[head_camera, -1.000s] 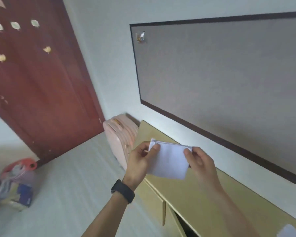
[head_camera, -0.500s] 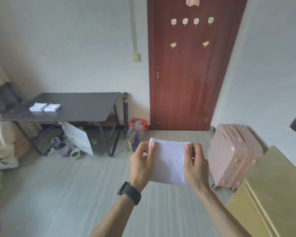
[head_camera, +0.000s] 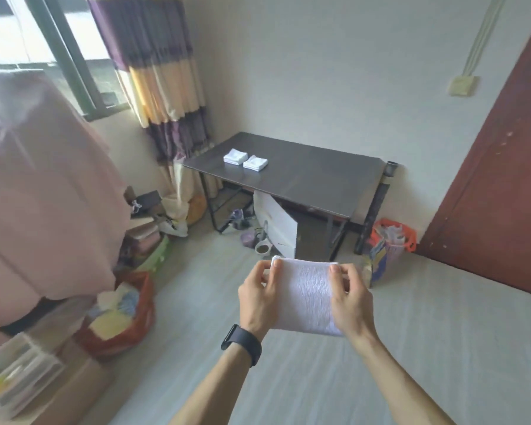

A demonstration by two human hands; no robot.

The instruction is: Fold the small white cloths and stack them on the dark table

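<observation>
Pale floor [head_camera: 442, 332] and white wall [head_camera: 319, 72] are filling the view, and the dark table [head_camera: 319, 179] is now sitting straight beyond the fingertips. Half a second ago it was lying far off to their left, and a second ago the camera was facing a grey board and a yellow cabinet, so the person is turning toward the table. The grip is staying the same. Left hand [head_camera: 258, 299] is pinching the white cloth [head_camera: 305, 296] at one side edge and right hand [head_camera: 351, 299] at the other, thumbs [head_camera: 277, 265] clamped on top. The cloth is hanging in the air between the thumbs, well apart from the table. Left stack [head_camera: 235, 156] and right stack [head_camera: 255, 163] are lying side by side on the tabletop, up and left of the left fingers. Folding is looking finished; carrying is under way, placing on a stack is not yet done.
</observation>
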